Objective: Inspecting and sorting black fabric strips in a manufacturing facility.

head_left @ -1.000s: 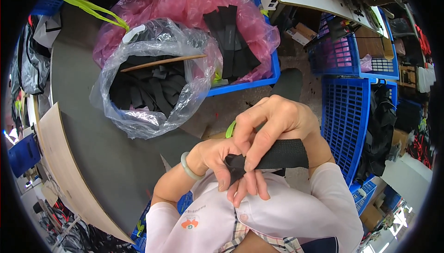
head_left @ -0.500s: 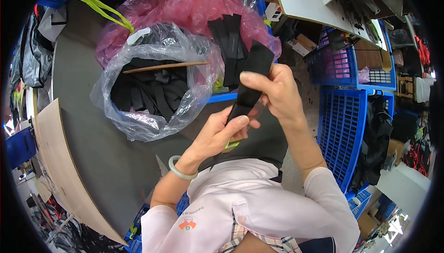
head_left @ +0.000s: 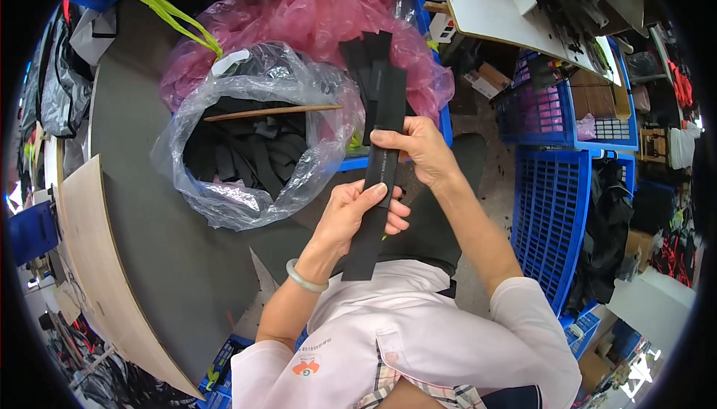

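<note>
Black strap (head_left: 380,167) now extends below left hand (head_left: 351,213); this and right hand (head_left: 423,153) pinch it, thumbs on top.

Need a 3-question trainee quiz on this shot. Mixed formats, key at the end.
1. Multiple choice: what are the left hand and right hand both holding?
(a) a cardboard box
(b) a black strap
(c) a green ribbon

2. True or false: the brown stick is gripped in the right hand.

3. Fill in the blank: the pale bangle is worn on the person's ____ wrist.

Key:
1. b
2. False; the brown stick lies across the opening of the clear bag.
3. left
</note>
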Tool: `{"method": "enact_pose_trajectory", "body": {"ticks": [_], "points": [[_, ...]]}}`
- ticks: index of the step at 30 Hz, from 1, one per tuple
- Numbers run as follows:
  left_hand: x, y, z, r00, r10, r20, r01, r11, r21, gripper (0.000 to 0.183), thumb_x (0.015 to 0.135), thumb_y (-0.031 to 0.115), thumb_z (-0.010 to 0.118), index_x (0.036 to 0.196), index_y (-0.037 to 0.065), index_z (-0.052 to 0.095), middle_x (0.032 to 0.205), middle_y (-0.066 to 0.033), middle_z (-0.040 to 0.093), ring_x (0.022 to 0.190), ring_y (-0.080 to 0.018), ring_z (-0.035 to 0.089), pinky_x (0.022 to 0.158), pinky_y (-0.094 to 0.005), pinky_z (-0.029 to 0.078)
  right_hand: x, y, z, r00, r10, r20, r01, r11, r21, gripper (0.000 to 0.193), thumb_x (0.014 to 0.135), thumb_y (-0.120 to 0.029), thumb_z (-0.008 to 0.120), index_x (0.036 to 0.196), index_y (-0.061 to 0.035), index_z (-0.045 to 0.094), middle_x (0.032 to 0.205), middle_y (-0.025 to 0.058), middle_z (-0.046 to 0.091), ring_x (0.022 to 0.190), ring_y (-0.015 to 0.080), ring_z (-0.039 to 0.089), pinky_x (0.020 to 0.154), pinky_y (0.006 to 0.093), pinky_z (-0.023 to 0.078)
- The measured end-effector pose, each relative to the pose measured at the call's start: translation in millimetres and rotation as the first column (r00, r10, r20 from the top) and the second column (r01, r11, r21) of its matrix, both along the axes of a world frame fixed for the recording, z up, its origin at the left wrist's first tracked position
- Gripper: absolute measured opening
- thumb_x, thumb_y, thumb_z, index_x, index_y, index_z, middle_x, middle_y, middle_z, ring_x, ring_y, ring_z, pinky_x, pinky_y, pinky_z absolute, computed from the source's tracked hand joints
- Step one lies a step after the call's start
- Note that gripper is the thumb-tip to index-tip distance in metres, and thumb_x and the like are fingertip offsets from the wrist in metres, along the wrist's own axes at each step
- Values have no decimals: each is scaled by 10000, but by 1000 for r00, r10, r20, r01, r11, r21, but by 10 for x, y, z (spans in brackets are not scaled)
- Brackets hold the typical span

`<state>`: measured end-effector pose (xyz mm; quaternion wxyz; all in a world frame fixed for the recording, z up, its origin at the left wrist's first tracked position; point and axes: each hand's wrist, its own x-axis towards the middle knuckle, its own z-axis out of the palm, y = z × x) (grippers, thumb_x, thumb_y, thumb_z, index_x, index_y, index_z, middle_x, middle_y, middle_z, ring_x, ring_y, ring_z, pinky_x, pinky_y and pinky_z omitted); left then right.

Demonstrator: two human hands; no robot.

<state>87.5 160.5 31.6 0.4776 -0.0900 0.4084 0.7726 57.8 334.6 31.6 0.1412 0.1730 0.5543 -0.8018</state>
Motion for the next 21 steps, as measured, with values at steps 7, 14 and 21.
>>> {"method": "enact_pose_trajectory", "body": {"ticks": [7,14,21], "points": [[-46,162,-452,987,162,-1,-161,983,-89,236,909,181,540,1004,-35,545,837,-155,645,683,-205,659,599,-272,551,-288,-106,-540,996,-7,92,6,1000,20,210,798,-250,690,715,-94,577,655,-16,577,540,78,537,492,234,421],[-113,-197,-730,803,376,-463,-574,695,-432,148,867,118,585,959,4,606,783,-16,617,624,-55,547,535,-201,449,-1499,584,-1193,969,81,-234,154,540,827,355,772,-332,682,828,11,606,668,86,584,602,196,556,583,319,442],[-1075,-1083,-1402,673,71,-736,-739,81,-668,309,717,251,697,860,-15,631,789,-171,639,782,-315,615,725,-398,470,-867,206,-1154,941,44,-335,207,708,675,269,797,-211,637,930,23,633,773,92,629,687,162,591,644,289,464]]}}
